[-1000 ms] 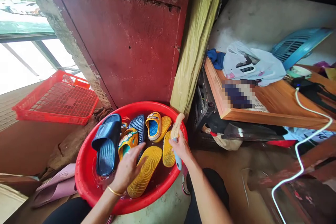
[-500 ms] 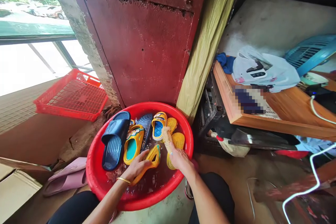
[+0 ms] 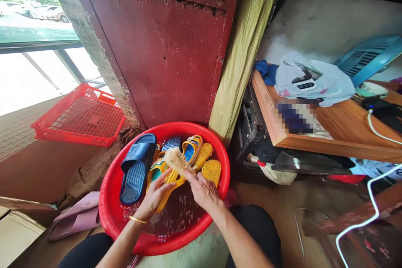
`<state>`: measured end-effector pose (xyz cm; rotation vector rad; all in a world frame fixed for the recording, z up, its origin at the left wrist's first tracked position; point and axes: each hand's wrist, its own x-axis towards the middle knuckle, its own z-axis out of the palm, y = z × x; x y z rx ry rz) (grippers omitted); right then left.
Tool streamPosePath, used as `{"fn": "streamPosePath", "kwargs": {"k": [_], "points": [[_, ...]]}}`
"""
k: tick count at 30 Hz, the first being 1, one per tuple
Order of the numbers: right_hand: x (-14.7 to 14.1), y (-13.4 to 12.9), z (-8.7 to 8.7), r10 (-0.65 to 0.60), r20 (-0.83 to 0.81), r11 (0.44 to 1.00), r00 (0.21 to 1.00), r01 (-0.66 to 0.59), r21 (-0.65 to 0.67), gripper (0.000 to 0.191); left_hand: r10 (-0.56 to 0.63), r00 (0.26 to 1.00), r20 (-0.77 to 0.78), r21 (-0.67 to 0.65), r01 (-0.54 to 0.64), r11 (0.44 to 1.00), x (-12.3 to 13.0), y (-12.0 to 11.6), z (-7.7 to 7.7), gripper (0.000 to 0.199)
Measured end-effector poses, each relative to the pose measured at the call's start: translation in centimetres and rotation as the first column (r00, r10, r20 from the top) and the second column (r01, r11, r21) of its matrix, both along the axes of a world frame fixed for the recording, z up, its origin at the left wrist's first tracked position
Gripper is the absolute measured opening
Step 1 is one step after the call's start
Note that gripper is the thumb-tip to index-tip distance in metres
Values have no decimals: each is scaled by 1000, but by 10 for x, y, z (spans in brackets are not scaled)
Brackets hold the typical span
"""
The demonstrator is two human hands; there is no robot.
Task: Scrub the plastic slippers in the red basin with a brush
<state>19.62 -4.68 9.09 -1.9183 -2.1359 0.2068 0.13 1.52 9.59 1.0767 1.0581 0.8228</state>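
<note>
A red plastic basin [image 3: 103,201] of water sits low in the middle of the view, between the person's knees. At its center, the left hand [image 3: 155,196], a gold bangle [image 3: 138,219] at the wrist, curls around a yellow slide sandal [image 3: 168,188]. The right hand [image 3: 204,192] is closed on a scrubbing brush [image 3: 177,162], whose tan bristles are just above that sandal; the two hands stay slightly apart. A navy slide sandal [image 3: 135,171] lies at the basin's 9 o'clock, more yellow sandals [image 3: 202,157] at 1 o'clock. A red plastic crate [image 3: 78,115] sits beyond at 10 o'clock, pink slippers [image 3: 75,217] at 8 o'clock.
</note>
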Motion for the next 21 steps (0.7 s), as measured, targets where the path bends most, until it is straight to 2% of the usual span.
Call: {"fn": "streamPosePath", "kwargs": {"k": [2,4,5,8,9,12,14,15,17,19,21], "points": [[5,4,4,-105,25,993,994,106,-47,62,8,999,-47,-15,-9,1000,-1,-1,3,84],[7,4,7,-148,41,986,988,151,-69,61,10,998,-61,-31,-12,999,0,-2,7,81],[6,3,7,-118,44,990,992,121,-65,61,12,999,-48,-37,-14,999,1,-3,8,79],[-1,-4,6,71,52,997,996,-70,-17,67,23,999,33,-42,-21,999,4,-5,9,72],[-1,-5,5,85,50,996,995,-85,-6,68,29,999,43,-40,-27,999,4,-6,10,69],[9,1,1,-77,15,997,997,77,6,62,47,999,22,-74,-45,996,0,-5,13,64],[18,6,-1,-182,-24,983,983,183,21,56,69,995,73,-164,-56,985,-5,-3,16,64],[20,8,-2,-197,-60,979,979,199,44,55,93,989,118,-226,-65,972,-8,-2,17,63],[18,8,-5,-140,-150,981,979,157,111,55,162,969,186,-361,-86,929,-11,0,19,57],[11,6,-7,-29,-213,985,977,65,160,57,207,954,218,-473,-83,877,-11,-1,20,49],[6,4,-9,10,-234,988,972,27,152,57,233,943,237,-532,-74,843,-10,-3,20,46]]}}
